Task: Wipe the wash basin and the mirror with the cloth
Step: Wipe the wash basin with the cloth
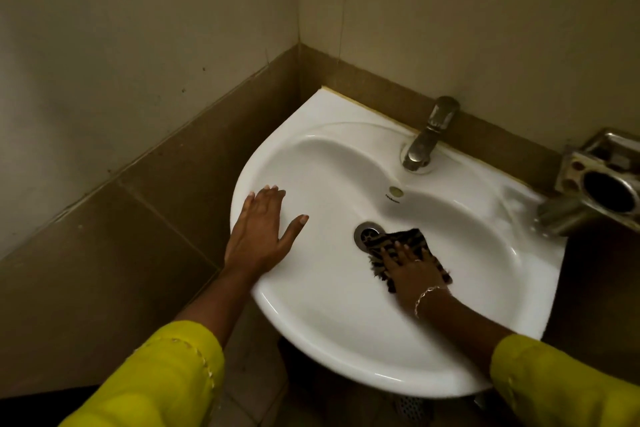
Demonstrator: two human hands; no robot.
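Cloth [408, 253], dark and patterned, lies in the wash basin [346, 340] beside the drain [367, 234], pressed flat under the right hand [405, 267]. Left hand [259, 229] rests open on the rim. Basin wiping underway; the mirror, unseen, likely follows.

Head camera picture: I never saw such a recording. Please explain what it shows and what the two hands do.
There is no machine here. A person wears one camera on the head, so you look down at their own arms in yellow sleeves. Below is a white wash basin with a tap at the back and a drain in the bowl. The left hand rests flat on the basin's left rim, holding nothing. The right hand presses a dark patterned cloth onto the bowl at the drain's edge, fingers spread on it. A metal holder is fixed at the right. The mirror is not in view.
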